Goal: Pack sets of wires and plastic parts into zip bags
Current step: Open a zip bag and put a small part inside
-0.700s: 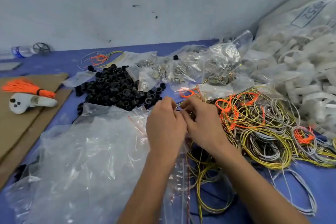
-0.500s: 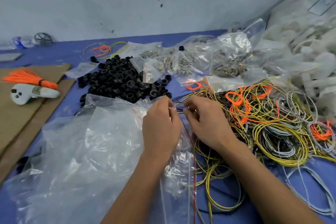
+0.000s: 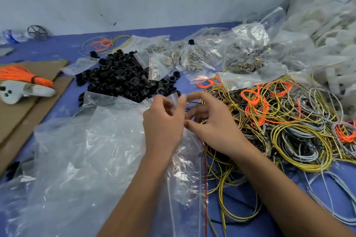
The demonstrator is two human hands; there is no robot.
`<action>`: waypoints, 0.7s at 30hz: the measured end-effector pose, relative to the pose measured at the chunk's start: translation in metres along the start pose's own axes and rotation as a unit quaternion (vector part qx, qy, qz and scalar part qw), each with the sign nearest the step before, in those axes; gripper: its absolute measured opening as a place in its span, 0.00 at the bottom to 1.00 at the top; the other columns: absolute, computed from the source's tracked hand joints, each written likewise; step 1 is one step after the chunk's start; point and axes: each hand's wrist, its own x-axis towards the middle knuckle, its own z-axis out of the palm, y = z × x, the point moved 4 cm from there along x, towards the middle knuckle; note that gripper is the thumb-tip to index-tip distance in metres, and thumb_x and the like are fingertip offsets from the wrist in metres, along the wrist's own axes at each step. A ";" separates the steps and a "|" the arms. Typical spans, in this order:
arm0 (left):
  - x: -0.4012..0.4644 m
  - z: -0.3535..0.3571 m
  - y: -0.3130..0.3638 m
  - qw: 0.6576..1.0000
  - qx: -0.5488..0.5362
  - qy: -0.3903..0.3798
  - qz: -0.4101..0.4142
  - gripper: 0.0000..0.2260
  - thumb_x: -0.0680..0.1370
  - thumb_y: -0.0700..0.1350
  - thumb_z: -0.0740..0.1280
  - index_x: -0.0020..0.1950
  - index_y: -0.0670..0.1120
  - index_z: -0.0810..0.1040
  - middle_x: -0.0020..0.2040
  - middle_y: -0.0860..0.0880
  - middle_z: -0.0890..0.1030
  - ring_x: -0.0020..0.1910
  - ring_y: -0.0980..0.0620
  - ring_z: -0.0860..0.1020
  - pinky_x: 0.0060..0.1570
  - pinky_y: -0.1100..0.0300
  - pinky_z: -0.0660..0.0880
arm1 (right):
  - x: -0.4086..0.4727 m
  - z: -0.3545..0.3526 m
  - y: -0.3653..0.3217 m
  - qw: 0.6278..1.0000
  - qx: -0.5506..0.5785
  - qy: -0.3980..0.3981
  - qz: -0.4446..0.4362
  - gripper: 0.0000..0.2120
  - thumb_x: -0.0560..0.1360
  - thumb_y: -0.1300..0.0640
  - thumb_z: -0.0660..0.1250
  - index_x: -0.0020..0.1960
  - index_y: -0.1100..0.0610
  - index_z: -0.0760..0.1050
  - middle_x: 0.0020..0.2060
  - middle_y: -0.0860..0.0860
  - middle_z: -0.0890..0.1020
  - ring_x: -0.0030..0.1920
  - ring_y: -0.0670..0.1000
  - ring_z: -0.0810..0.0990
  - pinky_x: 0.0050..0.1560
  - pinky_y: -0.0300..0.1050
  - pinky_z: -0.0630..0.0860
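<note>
Hands: left hand and right hand meet just in front of the black ring pile, fingertips almost touching.
Left fingers: curled, pinching the top edge of a clear zip bag with a red seal line.
Right fingers: bent and spread narrowly at the bag's mouth; whether they pinch the film or a wire cannot be told.
Bag: hangs from the hands toward the viewer, over the near edge of the wire heap.
Wires: tangled heap of yellow, grey, black and orange coils, right of the ring pile.
Loose film: big crumpled clear plastic sheet, in front of the ring pile.
Filled bags: small packets of metal parts behind the ring pile.
White parts: large sack far right of it.
Writing: a label on that sack, too blurred to read.
Cardboard: sheet left of the ring pile, bearing a white controller and an orange wire bundle.
</note>
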 end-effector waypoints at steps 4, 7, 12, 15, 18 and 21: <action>0.002 -0.006 0.014 0.997 -0.035 -0.069 0.015 0.17 0.75 0.61 0.71 0.38 0.48 0.78 0.32 0.51 0.81 0.31 0.53 0.80 0.34 0.57 0.76 | -0.004 -0.005 -0.012 0.995 -0.026 0.049 -0.087 0.18 0.73 0.62 0.75 0.59 0.51 0.74 0.38 0.43 0.85 0.37 0.48 0.82 0.37 0.37 0.74; 0.006 -0.007 0.011 0.989 -0.106 -0.101 -0.004 0.08 0.75 0.45 0.72 0.37 0.46 0.80 0.30 0.48 0.82 0.26 0.50 0.78 0.28 0.57 0.74 | -0.007 -0.006 -0.010 0.997 0.012 0.036 -0.070 0.16 0.78 0.61 0.71 0.62 0.53 0.69 0.41 0.44 0.87 0.39 0.50 0.83 0.39 0.49 0.77; 0.011 -0.012 0.002 0.993 -0.108 -0.055 -0.010 0.08 0.75 0.43 0.71 0.36 0.46 0.80 0.27 0.48 0.80 0.25 0.50 0.76 0.32 0.54 0.75 | -0.009 -0.008 -0.010 0.991 -0.091 -0.002 -0.097 0.06 0.83 0.62 0.62 0.59 0.55 0.73 0.46 0.42 0.88 0.36 0.44 0.81 0.39 0.46 0.75; 0.011 -0.011 0.003 0.989 -0.134 -0.058 0.002 0.09 0.77 0.43 0.72 0.36 0.45 0.79 0.26 0.51 0.77 0.23 0.52 0.73 0.30 0.59 0.70 | -0.008 -0.007 -0.007 0.976 -0.202 -0.025 -0.082 0.07 0.83 0.58 0.64 0.58 0.52 0.80 0.43 0.40 0.86 0.41 0.41 0.82 0.44 0.48 0.77; 0.010 -0.007 0.009 0.977 -0.171 -0.126 0.016 0.06 0.74 0.44 0.73 0.38 0.45 0.80 0.28 0.48 0.77 0.23 0.53 0.72 0.26 0.62 0.68 | -0.009 -0.007 -0.010 0.959 -0.264 -0.023 -0.097 0.08 0.82 0.53 0.65 0.59 0.46 0.81 0.32 0.35 0.79 0.34 0.39 0.77 0.36 0.43 0.73; 0.007 -0.005 0.014 0.956 -0.225 -0.188 0.019 0.03 0.72 0.41 0.74 0.40 0.45 0.81 0.30 0.47 0.76 0.24 0.52 0.71 0.24 0.62 0.68 | -0.010 -0.007 -0.012 0.953 -0.279 -0.017 -0.115 0.07 0.80 0.48 0.64 0.54 0.44 0.80 0.37 0.41 0.80 0.39 0.46 0.76 0.38 0.49 0.73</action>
